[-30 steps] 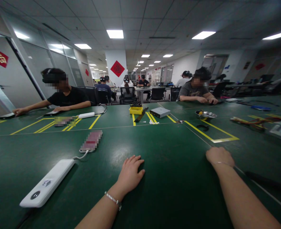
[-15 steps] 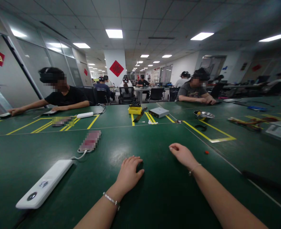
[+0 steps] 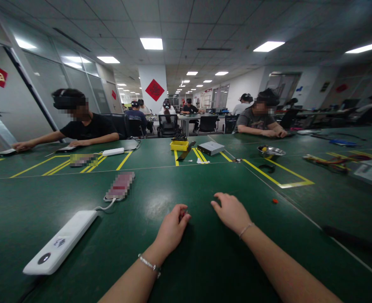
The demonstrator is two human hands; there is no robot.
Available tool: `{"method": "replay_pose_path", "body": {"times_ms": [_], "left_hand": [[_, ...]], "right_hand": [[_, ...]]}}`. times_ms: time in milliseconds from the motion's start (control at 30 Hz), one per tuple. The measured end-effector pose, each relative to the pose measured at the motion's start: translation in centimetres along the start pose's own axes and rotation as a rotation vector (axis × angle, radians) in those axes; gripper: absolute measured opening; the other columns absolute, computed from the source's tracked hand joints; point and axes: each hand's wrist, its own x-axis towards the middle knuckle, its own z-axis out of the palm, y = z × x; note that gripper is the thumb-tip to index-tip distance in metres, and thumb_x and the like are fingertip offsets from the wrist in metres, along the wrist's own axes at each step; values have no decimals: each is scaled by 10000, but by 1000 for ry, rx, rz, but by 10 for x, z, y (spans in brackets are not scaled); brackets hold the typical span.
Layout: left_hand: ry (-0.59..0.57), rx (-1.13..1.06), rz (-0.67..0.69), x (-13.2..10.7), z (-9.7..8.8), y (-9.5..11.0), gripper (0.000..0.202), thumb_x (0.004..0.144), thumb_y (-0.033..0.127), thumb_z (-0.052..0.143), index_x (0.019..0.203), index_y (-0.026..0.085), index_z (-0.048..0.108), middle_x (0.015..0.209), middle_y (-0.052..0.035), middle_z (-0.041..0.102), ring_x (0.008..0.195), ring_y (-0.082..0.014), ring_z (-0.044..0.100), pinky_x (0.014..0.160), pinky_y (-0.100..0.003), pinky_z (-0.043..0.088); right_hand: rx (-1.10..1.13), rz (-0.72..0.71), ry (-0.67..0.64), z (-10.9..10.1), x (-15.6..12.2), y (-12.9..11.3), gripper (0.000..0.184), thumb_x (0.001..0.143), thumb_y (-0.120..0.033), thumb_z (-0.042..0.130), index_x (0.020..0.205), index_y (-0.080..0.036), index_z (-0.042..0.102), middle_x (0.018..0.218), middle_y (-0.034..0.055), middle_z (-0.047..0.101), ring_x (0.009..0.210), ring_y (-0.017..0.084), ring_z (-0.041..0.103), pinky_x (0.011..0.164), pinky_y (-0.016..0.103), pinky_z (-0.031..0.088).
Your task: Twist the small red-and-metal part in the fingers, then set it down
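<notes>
My left hand (image 3: 173, 227) is over the green table (image 3: 201, 269), its fingers curled and the thumb near the fingertips. A tiny reddish, shiny bit (image 3: 183, 214) shows between them, too small to name. To its right is my right hand (image 3: 233, 212), palm down, with a gap between thumb and index finger and nothing visible in it. The two hands are apart. A small orange-red piece (image 3: 274, 201) lies on the table to the right of my right hand.
A white power bank (image 3: 62, 242) is cabled to a phone (image 3: 120, 185) on the left. Farther back are a yellow bin (image 3: 179, 145), a grey metal box (image 3: 211, 147) and a metal bowl (image 3: 276, 151). Two people sit across the table.
My left hand's fingers have curled in, and the reddish bit now shows in them. My right hand has moved left, nearer the left one, and its thumb and index finger have parted.
</notes>
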Motion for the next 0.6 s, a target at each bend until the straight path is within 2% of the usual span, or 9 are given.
{"method": "replay_pose_path", "body": {"times_ms": [67, 133, 200, 267, 367, 467, 600], "left_hand": [[4, -67, -27, 1, -1, 0, 271, 808, 319, 362, 1026, 183, 448, 852, -31, 631, 788, -143, 587, 719, -273, 423], [0, -97, -41, 1, -2, 0, 280, 819, 326, 338, 1032, 176, 440, 884, -40, 633, 802, -141, 588, 744, -281, 420], [-5, -104, -43, 1, -3, 1, 289, 825, 335, 323, 1038, 177, 439, 888, -39, 635, 796, -141, 590, 746, -287, 421], [-2, -113, -37, 1, -3, 0, 292, 826, 344, 319, 1034, 181, 443, 888, -36, 637, 791, -141, 591, 741, -288, 423], [10, -134, -34, 2, -2, -2, 286, 819, 356, 336, 1017, 185, 452, 885, -34, 637, 788, -141, 591, 732, -286, 426], [18, -143, -30, 2, 0, -5, 273, 800, 350, 381, 1006, 185, 454, 860, -31, 637, 788, -140, 589, 723, -277, 426], [20, -112, -14, 2, 0, -5, 243, 778, 326, 421, 975, 192, 471, 839, -18, 628, 780, -134, 581, 703, -257, 421]], "right_hand": [[-229, 150, 144, -16, 11, 42, 410, 757, -384, 415, 1106, -189, 506, 1165, 144, 486, 1067, 309, 409, 826, 429, 325], [-332, 365, 202, -29, 19, 86, 467, 767, -387, 374, 1192, -204, 435, 1267, 151, 382, 1152, 358, 306, 848, 496, 298], [-327, 518, 159, -38, 23, 125, 499, 774, -387, 331, 1229, -193, 400, 1277, 172, 364, 1148, 368, 321, 832, 508, 323], [-287, 573, 49, -42, 24, 150, 489, 769, -340, 324, 1209, -159, 435, 1234, 191, 417, 1103, 347, 398, 821, 477, 361], [-284, 562, -42, -42, 24, 161, 433, 727, -223, 355, 1111, -143, 540, 1147, 191, 507, 1011, 319, 492, 787, 432, 406], [-329, 597, -8, -43, 21, 152, 380, 705, -174, 362, 976, -109, 620, 1038, 221, 564, 949, 331, 524, 707, 427, 439], [-382, 631, 13, -47, 17, 141, 336, 705, -156, 368, 876, -71, 644, 955, 245, 581, 926, 334, 528, 671, 431, 437]]}}
